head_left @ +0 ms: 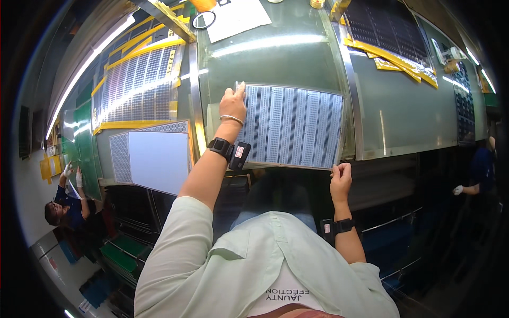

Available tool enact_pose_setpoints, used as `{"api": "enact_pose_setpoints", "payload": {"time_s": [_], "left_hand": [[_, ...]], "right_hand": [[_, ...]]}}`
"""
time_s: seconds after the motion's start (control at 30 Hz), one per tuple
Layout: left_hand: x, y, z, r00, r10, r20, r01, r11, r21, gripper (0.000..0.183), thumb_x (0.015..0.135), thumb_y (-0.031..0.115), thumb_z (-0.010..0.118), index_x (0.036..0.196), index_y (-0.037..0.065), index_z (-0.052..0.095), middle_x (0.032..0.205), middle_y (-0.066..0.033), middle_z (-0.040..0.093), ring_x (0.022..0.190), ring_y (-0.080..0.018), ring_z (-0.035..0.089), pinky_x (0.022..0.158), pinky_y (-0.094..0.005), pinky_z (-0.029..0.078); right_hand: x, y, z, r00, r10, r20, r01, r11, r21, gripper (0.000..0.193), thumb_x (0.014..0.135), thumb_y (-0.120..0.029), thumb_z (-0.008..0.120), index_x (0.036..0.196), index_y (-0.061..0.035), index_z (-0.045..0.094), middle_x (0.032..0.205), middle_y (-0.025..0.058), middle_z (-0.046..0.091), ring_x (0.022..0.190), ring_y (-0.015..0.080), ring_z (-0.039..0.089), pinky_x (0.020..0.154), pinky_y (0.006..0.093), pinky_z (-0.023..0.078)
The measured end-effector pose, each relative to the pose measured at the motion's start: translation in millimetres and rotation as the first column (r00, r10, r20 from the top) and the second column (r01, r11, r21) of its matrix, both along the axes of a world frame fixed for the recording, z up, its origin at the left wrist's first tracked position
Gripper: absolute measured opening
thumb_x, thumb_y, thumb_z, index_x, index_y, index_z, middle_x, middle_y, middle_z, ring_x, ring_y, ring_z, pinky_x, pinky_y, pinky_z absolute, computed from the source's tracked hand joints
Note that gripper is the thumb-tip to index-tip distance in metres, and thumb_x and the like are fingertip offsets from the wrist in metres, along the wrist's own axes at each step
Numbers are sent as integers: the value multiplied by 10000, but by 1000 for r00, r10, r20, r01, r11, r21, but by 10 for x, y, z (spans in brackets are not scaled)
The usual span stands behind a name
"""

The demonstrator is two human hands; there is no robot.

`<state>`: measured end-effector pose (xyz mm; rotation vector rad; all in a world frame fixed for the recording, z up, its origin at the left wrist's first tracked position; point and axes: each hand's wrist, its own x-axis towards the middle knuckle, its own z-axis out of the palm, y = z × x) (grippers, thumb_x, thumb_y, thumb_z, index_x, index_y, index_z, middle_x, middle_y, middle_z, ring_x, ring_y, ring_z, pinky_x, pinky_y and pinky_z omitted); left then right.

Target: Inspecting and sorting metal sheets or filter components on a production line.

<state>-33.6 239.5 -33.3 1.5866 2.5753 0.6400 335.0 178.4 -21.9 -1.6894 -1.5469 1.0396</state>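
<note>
A flat rectangular panel [294, 127], printed in grey and white striped columns like a circuit-board panel, lies over the front part of the green-grey worktop [275, 63]. My left hand [233, 104] grips its far left corner, thumb and fingers closed on the edge. At the near right corner, my right hand [341, 180] pinches the panel between thumb and fingers. That near edge reaches the front of the worktop. Both wrists carry black straps with small boxes.
To the left lies a white sheet [159, 156] on a dotted panel. Yellow-edged patterned films [140, 85] lie beyond it, and a dark film [389, 32] at far right. A white paper [238, 20] and a black ring [204, 20] sit at the back. Co-workers [69, 209] stand at both sides.
</note>
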Motion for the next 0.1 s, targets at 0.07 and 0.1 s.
{"api": "enact_pose_setpoints", "payload": {"time_s": [0.07,0.1], "left_hand": [[-17,-14,-27,994,-37,-104,30,997,-65,340,819,208,580,1158,194,578,797,-111,499,717,-292,559,663,-381,478],[1,-12,1,989,-58,-136,41,991,-124,385,809,200,585,1193,194,553,857,-106,506,758,-296,565,675,-384,494]], "right_hand": [[3,4,12,1000,10,0,-10,1000,-14,116,854,-58,530,800,-16,436,639,72,490,554,168,519,541,292,427],[32,2,15,1000,4,5,-4,1000,-15,116,854,-58,530,800,-16,436,639,72,490,554,168,519,541,292,427]]}}
